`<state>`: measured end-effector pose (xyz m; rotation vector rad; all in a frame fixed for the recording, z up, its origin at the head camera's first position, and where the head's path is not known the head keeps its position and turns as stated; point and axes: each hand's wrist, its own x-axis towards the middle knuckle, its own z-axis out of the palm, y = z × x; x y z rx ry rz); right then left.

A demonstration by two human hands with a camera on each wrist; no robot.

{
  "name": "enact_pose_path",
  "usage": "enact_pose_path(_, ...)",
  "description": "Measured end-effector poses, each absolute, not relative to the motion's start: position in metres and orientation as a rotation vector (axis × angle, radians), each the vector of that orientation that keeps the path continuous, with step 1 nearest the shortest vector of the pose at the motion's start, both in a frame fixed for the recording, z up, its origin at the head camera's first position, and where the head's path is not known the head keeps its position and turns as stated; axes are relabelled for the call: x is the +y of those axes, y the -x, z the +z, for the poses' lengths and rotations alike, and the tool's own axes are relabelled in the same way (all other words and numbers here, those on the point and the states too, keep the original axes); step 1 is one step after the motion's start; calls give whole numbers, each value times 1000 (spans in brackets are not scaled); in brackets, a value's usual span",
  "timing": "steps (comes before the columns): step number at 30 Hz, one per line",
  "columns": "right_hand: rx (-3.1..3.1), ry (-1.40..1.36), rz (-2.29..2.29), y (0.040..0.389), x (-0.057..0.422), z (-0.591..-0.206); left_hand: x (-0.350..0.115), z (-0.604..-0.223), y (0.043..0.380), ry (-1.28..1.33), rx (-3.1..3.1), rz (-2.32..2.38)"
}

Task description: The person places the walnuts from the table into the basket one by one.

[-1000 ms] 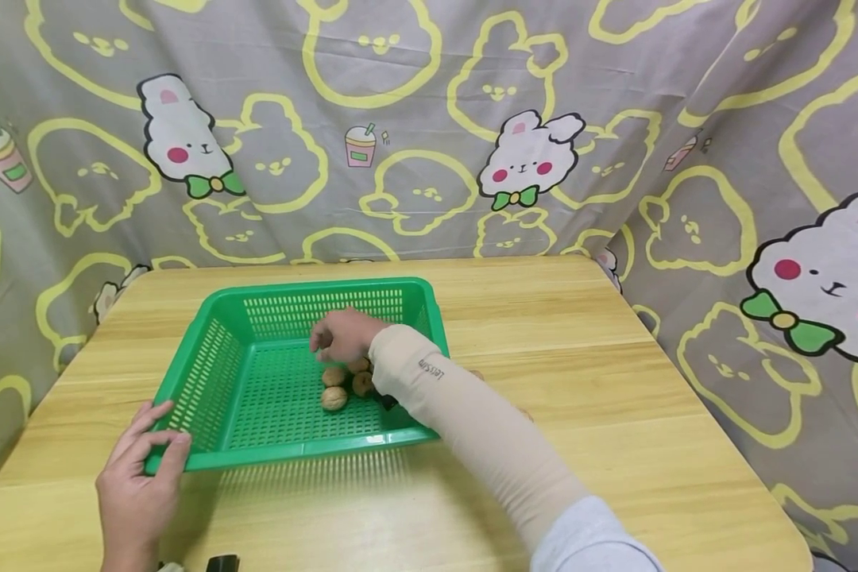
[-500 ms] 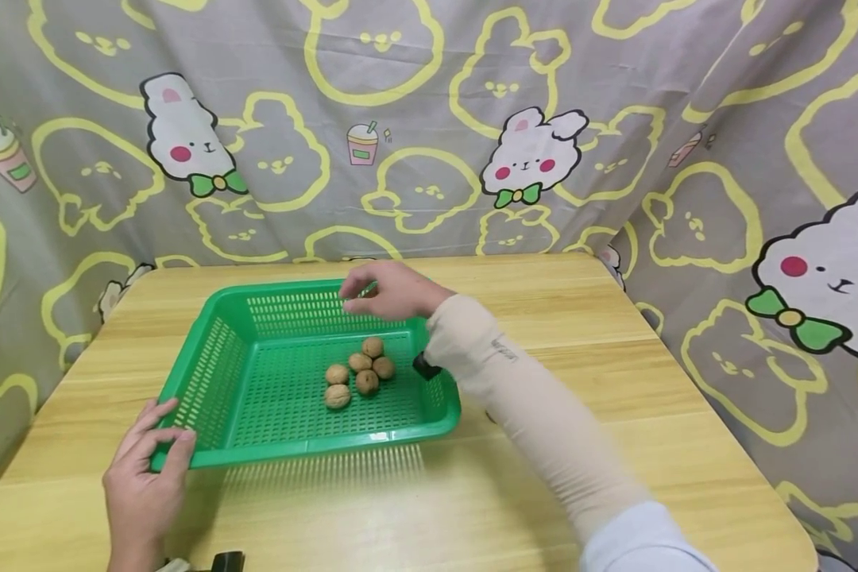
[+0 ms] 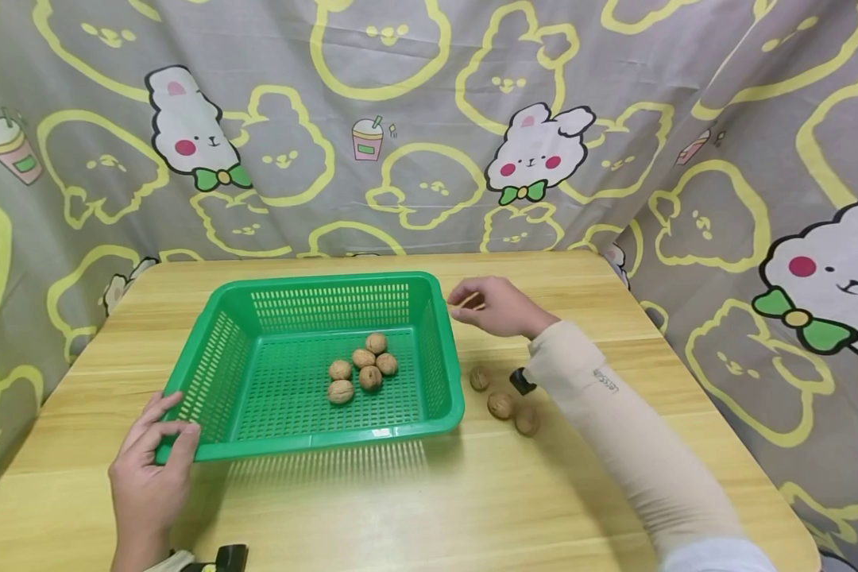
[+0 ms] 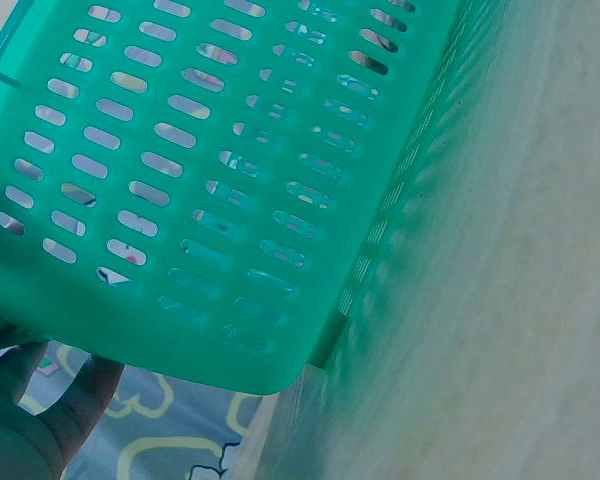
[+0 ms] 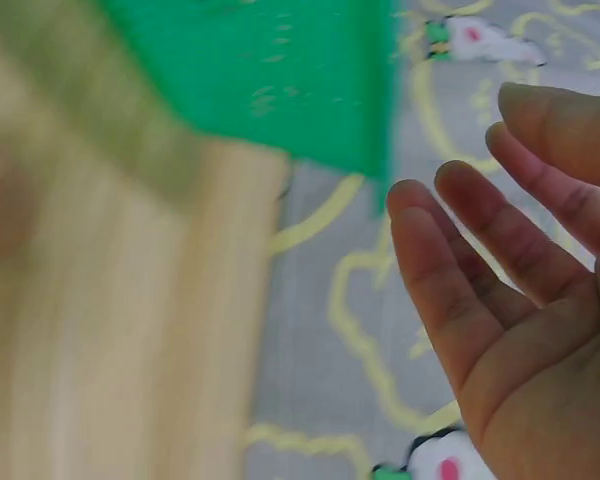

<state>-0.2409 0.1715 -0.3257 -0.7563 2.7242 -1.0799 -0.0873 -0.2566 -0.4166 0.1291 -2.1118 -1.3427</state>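
Observation:
A green plastic basket (image 3: 314, 439) with slotted walls stands on the wooden table. My left hand (image 3: 150, 485) grips the rim at its near left corner, and in the left wrist view the fingers (image 4: 85, 400) reach over the edge beside the slotted wall. Several walnuts (image 3: 340, 392) lie together on the basket floor, right of its middle. Just outside the right wall, my right hand (image 3: 504, 307) hovers with loosely bent fingers and holds nothing. Below it on the table lie three walnuts, the middle walnut (image 3: 500, 406) between the other two, close to the sleeved forearm.
The wooden table (image 3: 615, 445) extends right of and in front of the basket. A grey curtain (image 3: 429, 199) with bunny prints hangs along the back and sides. A black wrist camera (image 3: 522, 380) sits under the right sleeve, near the loose walnuts.
My right hand has moved from over the walnuts in the basket, across the right rim, to outside the basket. The three walnuts on the table have come into view. My left hand stays at the corner.

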Motion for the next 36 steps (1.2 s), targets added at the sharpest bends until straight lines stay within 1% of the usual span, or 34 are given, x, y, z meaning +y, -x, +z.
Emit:
enact_pose_path(8, 2673, 735, -983, 235, 199, -363, -254, -415, 90, -102, -2102, -1353)
enact_pose_path(14, 2530, 654, -719, 231, 203, -377, -253, -414, 90, -132, -2117, -1352)
enact_pose_path(18, 2457, 632, -607, 229, 205, -382, -252, -414, 88, -154, -2134, -1353)
enact_pose_path(26, 2473, 646, -580, 231, 205, -386, -253, -415, 89, -140, -2132, -1354)
enact_pose_path(32, 2527, 610, -626, 231, 205, -386, -254, -415, 85, -190, -2156, -1356)
enact_pose_path(36, 2618, 607, -701, 232, 207, -383, -255, -416, 85, -172, -2153, -1359)
